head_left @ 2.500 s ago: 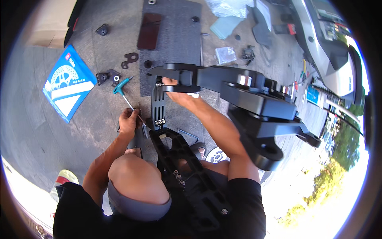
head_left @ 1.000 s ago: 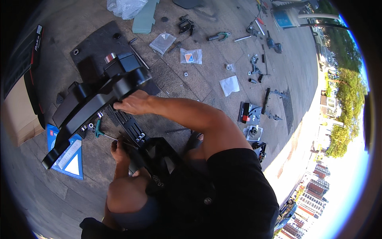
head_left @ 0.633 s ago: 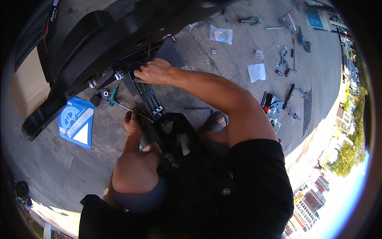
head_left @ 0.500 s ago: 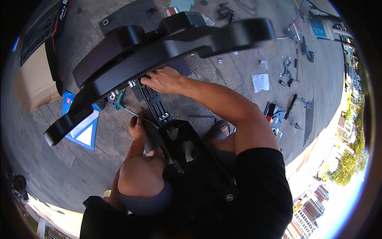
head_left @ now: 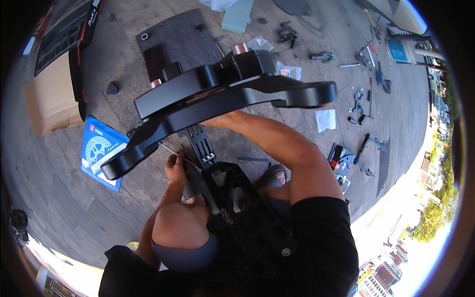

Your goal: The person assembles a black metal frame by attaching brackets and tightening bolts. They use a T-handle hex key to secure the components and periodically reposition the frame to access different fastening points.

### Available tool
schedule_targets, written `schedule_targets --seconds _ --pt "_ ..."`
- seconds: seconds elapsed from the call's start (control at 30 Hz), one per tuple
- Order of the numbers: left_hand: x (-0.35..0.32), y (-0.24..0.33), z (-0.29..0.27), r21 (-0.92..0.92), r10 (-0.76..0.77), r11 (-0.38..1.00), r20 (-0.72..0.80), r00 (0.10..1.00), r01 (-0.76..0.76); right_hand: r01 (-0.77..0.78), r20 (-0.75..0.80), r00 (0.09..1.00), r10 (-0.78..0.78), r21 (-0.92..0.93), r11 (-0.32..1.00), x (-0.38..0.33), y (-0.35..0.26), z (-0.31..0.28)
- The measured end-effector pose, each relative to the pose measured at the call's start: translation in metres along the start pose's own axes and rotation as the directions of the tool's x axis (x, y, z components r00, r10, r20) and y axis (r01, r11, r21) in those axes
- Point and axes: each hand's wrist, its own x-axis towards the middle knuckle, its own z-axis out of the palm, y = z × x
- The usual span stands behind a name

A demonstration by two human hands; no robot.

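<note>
A large curved black metal part [head_left: 217, 99] stands high in front of me, hiding what lies behind it. Below it, a slotted black bracket [head_left: 200, 143] with several silver bolts joins a black frame [head_left: 230, 183] that reaches back between my knees. At the bracket's left side, my left hand [head_left: 176, 167] is closed, its fingers against a thin metal shaft [head_left: 169, 147]; whether they grip it is unclear. My right forearm [head_left: 267, 128] reaches behind the curved part, so the fingers of my right hand are hidden.
A blue and white packet [head_left: 101, 148] and an open cardboard box [head_left: 54, 94] lie left. A dark mat [head_left: 175, 34] is at the far side. Pliers [head_left: 324, 56], a white bag [head_left: 325, 120], loose black parts and an L-shaped hex key [head_left: 255, 159] lie on the paving to the right.
The curved black part sits lower in view and now covers my right hand and the teal T-handle, which both showed before. The ground has shifted downward in view. My left hand stays beside the bracket.
</note>
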Motion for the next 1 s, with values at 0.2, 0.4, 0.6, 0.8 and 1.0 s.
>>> schedule_targets --seconds 0.2,0.4,0.6,0.8,1.0 --pt "0.004 -0.004 -0.002 -0.039 -0.011 0.999 0.001 1.0 0.011 -0.192 0.153 0.981 0.117 0.707 0.68 -0.009 0.019 -0.041" --pt "0.001 -0.001 0.001 -0.072 -0.045 0.996 0.023 0.999 0.046 -0.188 0.138 0.982 0.128 0.739 0.646 -0.002 0.016 -0.029" --pt "-0.005 0.011 0.0 -0.022 -0.092 0.995 0.063 0.994 0.094 -0.095 0.029 0.995 0.096 0.585 0.805 -0.002 -0.014 0.02" --pt "-0.012 0.029 0.006 0.013 -0.14 0.99 0.098 0.985 0.139 -0.11 0.116 0.992 0.044 0.655 0.747 -0.005 -0.007 0.017" --pt "-0.019 0.046 -0.008 0.158 -0.179 0.973 0.055 0.982 0.168 -0.2 0.137 0.979 0.148 0.765 0.612 -0.01 0.008 -0.01"
